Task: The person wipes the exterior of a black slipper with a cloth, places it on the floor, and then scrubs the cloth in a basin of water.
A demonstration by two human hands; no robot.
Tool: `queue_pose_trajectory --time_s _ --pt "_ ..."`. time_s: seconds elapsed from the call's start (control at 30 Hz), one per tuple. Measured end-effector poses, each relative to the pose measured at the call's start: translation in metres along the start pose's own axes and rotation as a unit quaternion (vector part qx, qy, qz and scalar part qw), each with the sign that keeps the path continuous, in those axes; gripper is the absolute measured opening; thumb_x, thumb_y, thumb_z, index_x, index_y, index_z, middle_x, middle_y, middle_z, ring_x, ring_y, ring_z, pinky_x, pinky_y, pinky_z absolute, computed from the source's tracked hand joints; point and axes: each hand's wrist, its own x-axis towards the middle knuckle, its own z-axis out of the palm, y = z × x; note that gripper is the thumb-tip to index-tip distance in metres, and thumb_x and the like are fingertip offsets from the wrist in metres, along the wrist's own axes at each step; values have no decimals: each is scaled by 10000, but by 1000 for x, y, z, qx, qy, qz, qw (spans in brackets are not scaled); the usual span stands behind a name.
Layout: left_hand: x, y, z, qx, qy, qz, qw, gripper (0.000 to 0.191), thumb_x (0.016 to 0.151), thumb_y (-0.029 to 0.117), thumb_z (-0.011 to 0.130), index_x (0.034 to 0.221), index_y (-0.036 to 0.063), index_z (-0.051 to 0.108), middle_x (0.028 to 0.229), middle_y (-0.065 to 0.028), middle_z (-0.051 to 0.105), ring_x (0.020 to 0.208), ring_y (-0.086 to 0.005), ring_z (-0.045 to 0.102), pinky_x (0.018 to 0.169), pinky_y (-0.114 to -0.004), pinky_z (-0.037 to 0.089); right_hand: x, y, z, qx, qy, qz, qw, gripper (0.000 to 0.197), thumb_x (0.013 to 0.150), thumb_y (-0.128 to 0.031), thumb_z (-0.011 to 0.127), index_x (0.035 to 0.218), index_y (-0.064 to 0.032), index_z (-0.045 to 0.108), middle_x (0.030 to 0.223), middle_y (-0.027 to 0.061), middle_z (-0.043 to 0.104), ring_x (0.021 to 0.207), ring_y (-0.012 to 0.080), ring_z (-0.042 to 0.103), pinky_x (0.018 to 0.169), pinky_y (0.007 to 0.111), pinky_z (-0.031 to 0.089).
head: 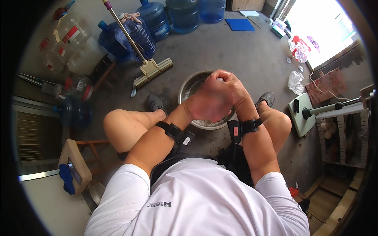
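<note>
A round metal basin (183,85) stands on the floor between my feet, with water or suds along its inner side. Over it my two hands are close together. My left hand (210,101) is largely blurred, so its fingers and anything in them cannot be made out. Beside and partly beyond it, my right hand (233,85) has its fingers bent, and a small pale thing (220,79) shows at them; what it is cannot be told. Black straps with small boxes are on both forearms.
A sponge mop (152,70) leans at the upper left, near large blue water bottles (181,17). A blue flat folder or board (240,24) lies on the floor ahead. At right are plastic bags (296,82) and a pale green scale (301,113). A padded stool (77,165) stands lower left.
</note>
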Motion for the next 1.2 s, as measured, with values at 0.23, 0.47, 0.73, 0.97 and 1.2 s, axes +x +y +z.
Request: queue_pose_trajectory --time_s 0.23,0.47,0.73,0.97,1.2 --pt "17 -18 -48 316 198 -32 927 206 905 159 709 1081 75 641 840 -52 628 615 -119 571 491 -260 425 9 21 13 -90 220 41 970 191 1029 -196 643 904 -60 597 715 21 575 608 164 589 550 302 482" --pt "28 -36 -32 521 364 59 770 373 897 223 673 1203 23 600 955 -157 716 937 -320 714 824 -412 557 13 44 3 -130 331 59 933 239 1019 -220 638 835 -87 565 647 19 543 519 148 534 433 300 386" --pt "28 -34 -38 657 415 -99 621 473 921 400 621 1224 37 634 1179 -259 707 1153 -443 650 923 -473 533 24 84 -20 -101 452 76 883 219 1007 -205 648 847 -78 569 643 24 532 490 153 492 421 318 377" --pt "34 -24 -34 706 426 -174 539 452 920 411 617 1211 65 642 1187 -236 712 1171 -408 658 965 -482 524 29 104 -35 -93 525 79 842 168 1003 -196 669 915 -73 594 770 35 575 600 159 550 508 323 480" --pt "25 -14 -78 654 398 55 641 305 854 196 701 1093 20 631 1037 -154 730 969 -328 714 835 -394 556 27 74 -24 -93 403 18 910 302 945 -307 750 1005 -34 635 878 43 643 806 146 604 706 321 517"
